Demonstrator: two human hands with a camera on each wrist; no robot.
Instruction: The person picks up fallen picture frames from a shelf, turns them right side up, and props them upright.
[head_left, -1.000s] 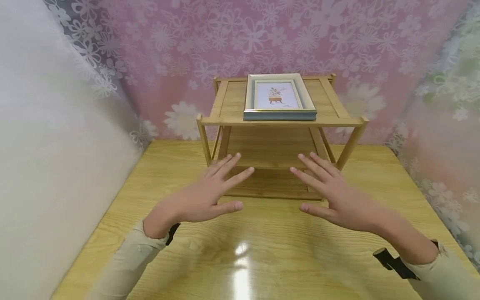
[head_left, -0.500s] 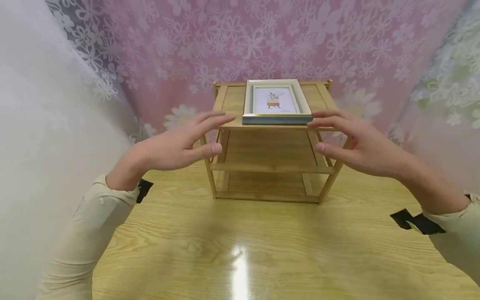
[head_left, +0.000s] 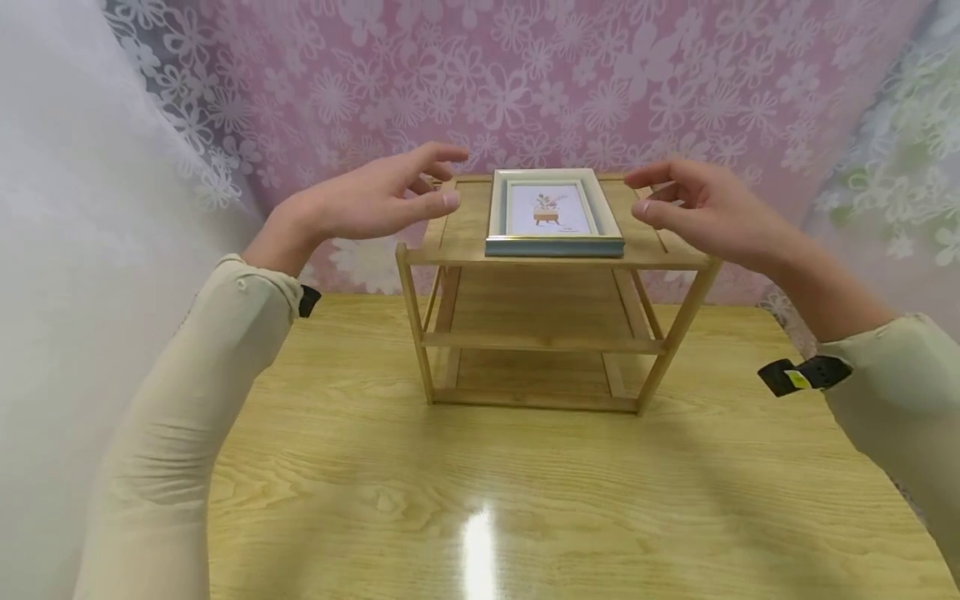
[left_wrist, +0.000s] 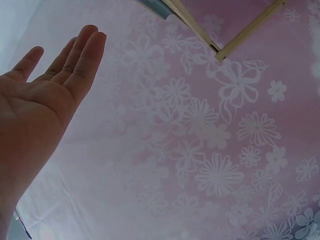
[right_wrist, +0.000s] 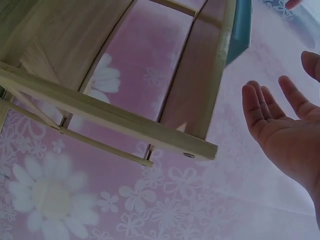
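A picture frame [head_left: 555, 247] with a cream and blue border and a plant print lies flat on the top shelf of a wooden rack [head_left: 555, 343]. To its left my left hand [head_left: 375, 196] hovers above the shelf with fingers loosely bent and nothing in them. My right hand [head_left: 708, 208] is raised on the other side, thumb and fingers apart and curved toward the frame. In the right wrist view the frame's blue edge [right_wrist: 241, 32] shows past the rack's wooden rail [right_wrist: 115, 120], with the right hand [right_wrist: 285, 125] beside it.
The rack stands on a glossy wood-grain table [head_left: 420, 483], near its back. A pink flowered cloth [head_left: 525, 83] hangs behind, and a white cloth [head_left: 112, 208] hangs at the left. Light reflects off the table's front.
Both hands have risen and moved forward, from in front of the rack to either side of the picture frame above the top shelf. The fingers are more bent now. The frame stays in place.
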